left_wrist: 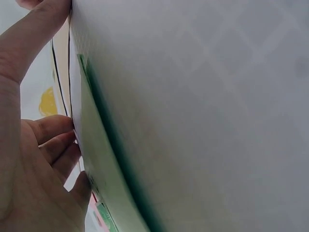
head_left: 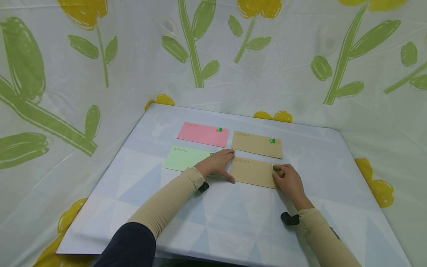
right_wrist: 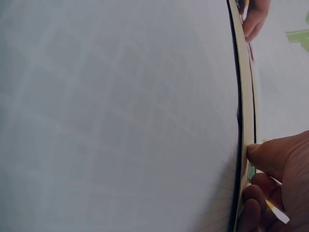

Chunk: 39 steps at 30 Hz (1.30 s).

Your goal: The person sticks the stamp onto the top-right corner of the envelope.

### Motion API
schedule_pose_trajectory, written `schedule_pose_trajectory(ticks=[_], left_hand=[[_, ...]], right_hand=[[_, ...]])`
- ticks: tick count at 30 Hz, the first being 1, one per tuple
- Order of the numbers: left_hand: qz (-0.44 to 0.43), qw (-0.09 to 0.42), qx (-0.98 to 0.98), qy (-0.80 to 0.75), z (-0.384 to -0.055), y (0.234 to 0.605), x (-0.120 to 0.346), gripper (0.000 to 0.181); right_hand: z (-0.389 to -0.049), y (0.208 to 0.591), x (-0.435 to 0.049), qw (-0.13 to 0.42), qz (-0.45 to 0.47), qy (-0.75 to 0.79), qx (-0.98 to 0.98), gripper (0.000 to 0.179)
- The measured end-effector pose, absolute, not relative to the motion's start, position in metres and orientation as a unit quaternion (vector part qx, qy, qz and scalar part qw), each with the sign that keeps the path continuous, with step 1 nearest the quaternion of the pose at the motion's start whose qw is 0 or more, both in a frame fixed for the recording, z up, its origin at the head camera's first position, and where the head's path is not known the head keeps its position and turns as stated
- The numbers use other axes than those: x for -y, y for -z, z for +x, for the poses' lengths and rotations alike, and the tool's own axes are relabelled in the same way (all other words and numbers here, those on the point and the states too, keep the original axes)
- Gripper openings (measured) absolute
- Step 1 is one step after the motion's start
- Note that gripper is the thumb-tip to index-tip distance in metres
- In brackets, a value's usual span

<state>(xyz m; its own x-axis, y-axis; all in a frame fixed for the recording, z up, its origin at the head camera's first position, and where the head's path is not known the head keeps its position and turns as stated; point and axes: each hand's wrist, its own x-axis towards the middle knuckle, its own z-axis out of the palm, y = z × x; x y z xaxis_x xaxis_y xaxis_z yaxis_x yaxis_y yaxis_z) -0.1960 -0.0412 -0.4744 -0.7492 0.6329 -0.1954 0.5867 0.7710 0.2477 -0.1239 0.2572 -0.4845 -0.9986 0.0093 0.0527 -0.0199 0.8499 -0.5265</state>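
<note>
A tan envelope (head_left: 251,171) lies flat nearest the front right of the group. My left hand (head_left: 218,163) spreads its fingers and thumb along that envelope's left edge, the forearm passing over the light green envelope (head_left: 181,157). At the tan envelope's upper right corner, my right hand (head_left: 290,181) pinches a small green postage stamp (head_left: 273,168) with thumb and curled index finger, partly covering it. The right wrist view shows the thumb (right_wrist: 265,152) tip right at the envelope's surface, other fingers curled below.
Behind lie a pink envelope (head_left: 201,134) and another tan envelope (head_left: 255,144), each with a green stamp at its upper right. All rest on a table with a pale patterned cloth (head_left: 230,218). Flower-printed fabric (head_left: 287,74) hangs around the table's back and sides.
</note>
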Motion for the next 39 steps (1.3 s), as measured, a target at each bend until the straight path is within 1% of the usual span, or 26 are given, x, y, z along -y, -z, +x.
schedule_pose_trajectory(ticks=[6, 14, 19, 29, 33, 39], left_hand=[[0.326, 0.134, -0.932, -0.084, -0.196, 0.474, 0.042, 0.116], [0.331, 0.131, -0.931, -0.079, -0.195, 0.472, 0.044, 0.119], [0.337, 0.126, -0.930, -0.073, -0.194, 0.467, 0.045, 0.118], [0.342, 0.127, -0.928, -0.071, -0.192, 0.465, 0.046, 0.116], [0.337, 0.124, -0.931, -0.073, -0.195, 0.466, 0.049, 0.116], [0.321, 0.128, -0.935, -0.080, -0.197, 0.468, 0.055, 0.114]], right_hand=[[-0.125, 0.484, -0.256, 0.029, 0.002, -0.276, 0.961, 0.036], [-0.126, 0.483, -0.254, 0.032, -0.011, -0.283, 0.959, 0.045], [-0.126, 0.479, -0.252, 0.039, -0.024, -0.291, 0.956, 0.044], [-0.125, 0.476, -0.252, 0.031, -0.042, -0.295, 0.954, 0.041], [-0.127, 0.476, -0.253, 0.035, -0.043, -0.292, 0.955, 0.042], [-0.127, 0.473, -0.255, 0.024, -0.039, -0.284, 0.958, 0.046]])
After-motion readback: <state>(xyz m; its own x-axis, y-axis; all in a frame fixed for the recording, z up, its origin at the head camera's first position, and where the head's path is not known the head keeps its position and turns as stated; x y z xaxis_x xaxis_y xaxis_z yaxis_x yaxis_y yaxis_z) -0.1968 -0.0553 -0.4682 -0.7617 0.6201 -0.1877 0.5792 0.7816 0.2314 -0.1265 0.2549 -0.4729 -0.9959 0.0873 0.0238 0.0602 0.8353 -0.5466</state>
